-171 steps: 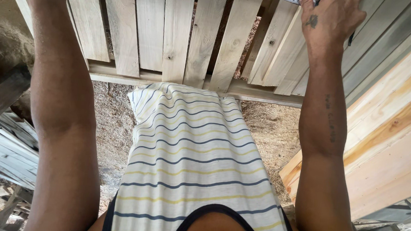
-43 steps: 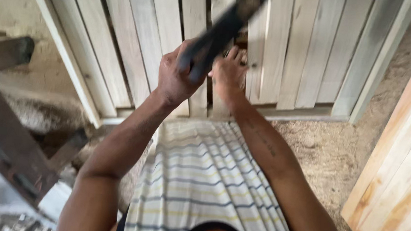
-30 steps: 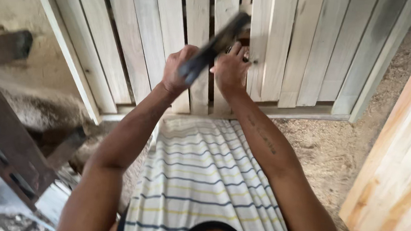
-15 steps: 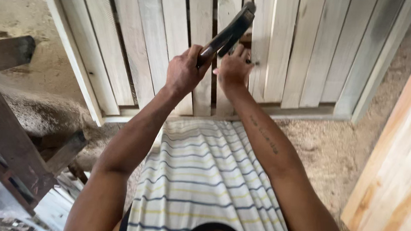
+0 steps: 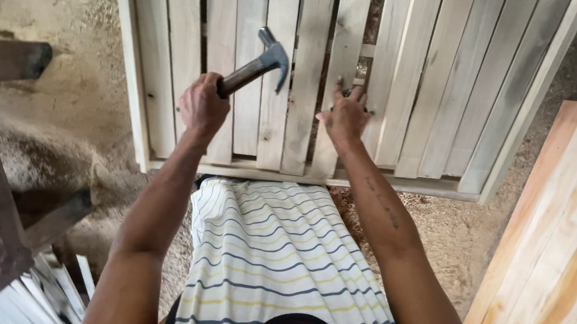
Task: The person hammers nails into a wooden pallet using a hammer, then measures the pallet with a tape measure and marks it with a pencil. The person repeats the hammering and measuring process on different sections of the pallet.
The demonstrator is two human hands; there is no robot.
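My left hand (image 5: 202, 106) grips the wooden handle of a claw hammer (image 5: 257, 65), its steel head raised above a slatted wooden panel (image 5: 407, 82). My right hand (image 5: 346, 115) rests flat on one slat (image 5: 333, 85) near the middle of the panel, fingers spread at a gap between slats. Whether a nail sits under its fingers I cannot tell. Both arms reach forward over my striped shirt.
Pale planks (image 5: 557, 238) lie stacked at the right. Dark timber pieces (image 5: 0, 184) and thin offcuts (image 5: 54, 288) sit at the left. Sawdust covers the ground (image 5: 451, 232) around the panel frame (image 5: 341, 180).
The hammer has swung up and to the left, away from my right hand. My right hand has stayed on the same slat with its fingers flatter.
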